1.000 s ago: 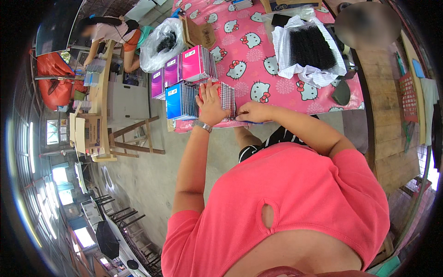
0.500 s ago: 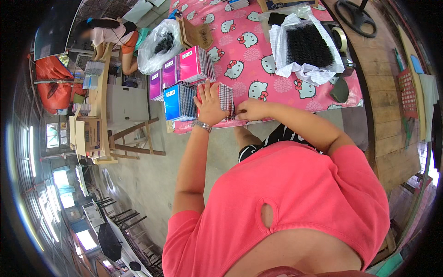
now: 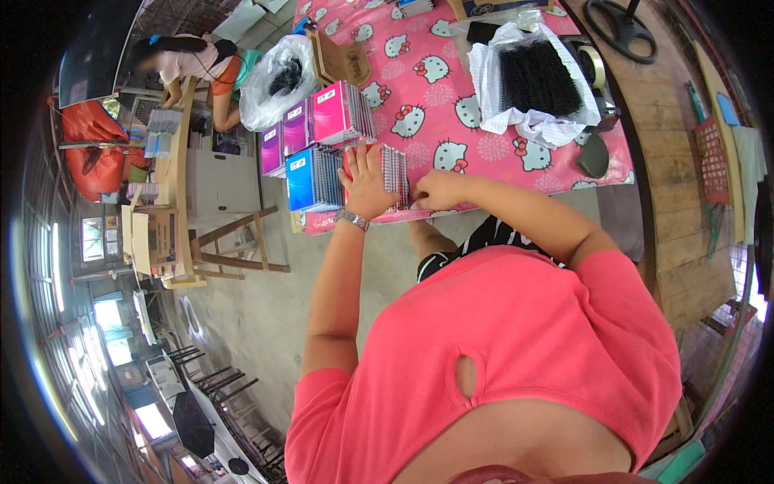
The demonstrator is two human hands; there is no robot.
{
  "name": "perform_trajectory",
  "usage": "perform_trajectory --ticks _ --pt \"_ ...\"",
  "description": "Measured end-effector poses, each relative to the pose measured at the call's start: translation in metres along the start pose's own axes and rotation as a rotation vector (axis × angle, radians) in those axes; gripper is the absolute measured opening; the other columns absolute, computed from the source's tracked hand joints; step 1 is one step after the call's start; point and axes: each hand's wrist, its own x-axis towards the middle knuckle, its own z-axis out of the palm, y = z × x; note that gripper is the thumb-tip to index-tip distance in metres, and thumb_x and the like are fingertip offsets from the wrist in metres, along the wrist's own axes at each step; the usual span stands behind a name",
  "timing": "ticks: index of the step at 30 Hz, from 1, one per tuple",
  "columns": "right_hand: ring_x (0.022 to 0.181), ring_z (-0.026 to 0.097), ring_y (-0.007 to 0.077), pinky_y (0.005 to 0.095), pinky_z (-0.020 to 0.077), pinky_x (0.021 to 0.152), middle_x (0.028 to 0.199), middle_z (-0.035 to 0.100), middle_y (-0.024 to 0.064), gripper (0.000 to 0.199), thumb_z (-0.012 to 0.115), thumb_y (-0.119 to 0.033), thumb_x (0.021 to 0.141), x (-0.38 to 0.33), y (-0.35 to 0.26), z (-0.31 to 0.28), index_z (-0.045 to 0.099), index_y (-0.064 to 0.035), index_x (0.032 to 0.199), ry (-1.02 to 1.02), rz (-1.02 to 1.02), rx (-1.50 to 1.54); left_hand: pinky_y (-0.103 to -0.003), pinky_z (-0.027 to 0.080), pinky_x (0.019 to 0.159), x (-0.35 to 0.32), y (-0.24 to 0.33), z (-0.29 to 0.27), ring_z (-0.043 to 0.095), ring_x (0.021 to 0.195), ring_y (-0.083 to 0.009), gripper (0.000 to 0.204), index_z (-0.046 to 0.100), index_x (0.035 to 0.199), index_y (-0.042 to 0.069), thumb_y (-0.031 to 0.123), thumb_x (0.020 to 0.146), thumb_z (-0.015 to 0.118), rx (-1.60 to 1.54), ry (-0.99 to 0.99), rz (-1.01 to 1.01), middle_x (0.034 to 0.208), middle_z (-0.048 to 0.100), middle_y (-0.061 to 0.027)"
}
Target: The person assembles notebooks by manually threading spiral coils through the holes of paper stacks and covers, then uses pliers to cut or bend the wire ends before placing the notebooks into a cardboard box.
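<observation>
While the left hand (image 3: 367, 179) lies flat and open on the red spiral-bound notebook (image 3: 393, 173), the right hand (image 3: 435, 192) pinches its near edge, beside the blue notebook stack (image 3: 310, 181).

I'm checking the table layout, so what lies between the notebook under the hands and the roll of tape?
The head view shows pink tablecloth and a white bag of black coils between notebook and tape.

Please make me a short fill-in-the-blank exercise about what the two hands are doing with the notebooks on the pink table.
1. The left hand lies flat on a ____-bound notebook.
2. That hand's wrist carries a ____.
3. The right hand touches the notebook's edge ____ the person.
4. The blue notebook stack stands to the ____ of the left hand.

Missing words: spiral; watch; nearest; left
</observation>
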Motion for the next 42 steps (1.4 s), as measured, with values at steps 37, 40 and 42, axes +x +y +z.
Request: perform_trajectory --ticks 37,40,42 --pt "0.095 0.065 0.0327 0.0485 0.0433 0.090 0.094 0.070 0.0137 0.046 0.072 -0.033 0.069 0.007 0.001 -0.002 0.068 -0.0114 0.110 -0.031 0.002 -0.238 -0.083 0.017 0.095 0.011 0.017 -0.010 -0.004 0.142 -0.0504 0.103 0.027 0.144 0.021 0.025 0.058 0.083 0.116 -0.133 0.008 0.159 0.000 -0.0134" --pt "0.097 0.065 0.0321 0.0494 0.0436 0.089 0.094 0.069 0.0136 0.044 0.071 -0.031 0.070 0.000 -0.005 -0.011 0.068 -0.0112 0.110 -0.039 0.015 -0.309 -0.083 0.016 0.095 0.011 0.017 -0.010 -0.004 0.142 -0.0502 0.103 0.028 0.144 0.021 0.025 0.058 0.083 0.112 -0.136 0.005 0.159 0.000 -0.0132" --pt "0.098 0.065 0.0318 0.0495 0.0449 0.088 0.095 0.069 0.0137 0.043 0.071 -0.030 0.070 -0.003 -0.009 -0.011 0.068 -0.0109 0.109 -0.008 -0.016 -0.398 -0.083 0.016 0.095 0.009 0.015 -0.009 -0.005 0.142 -0.0501 0.103 0.028 0.144 0.022 0.026 0.058 0.083 0.111 -0.138 -0.003 0.159 0.000 -0.0131"
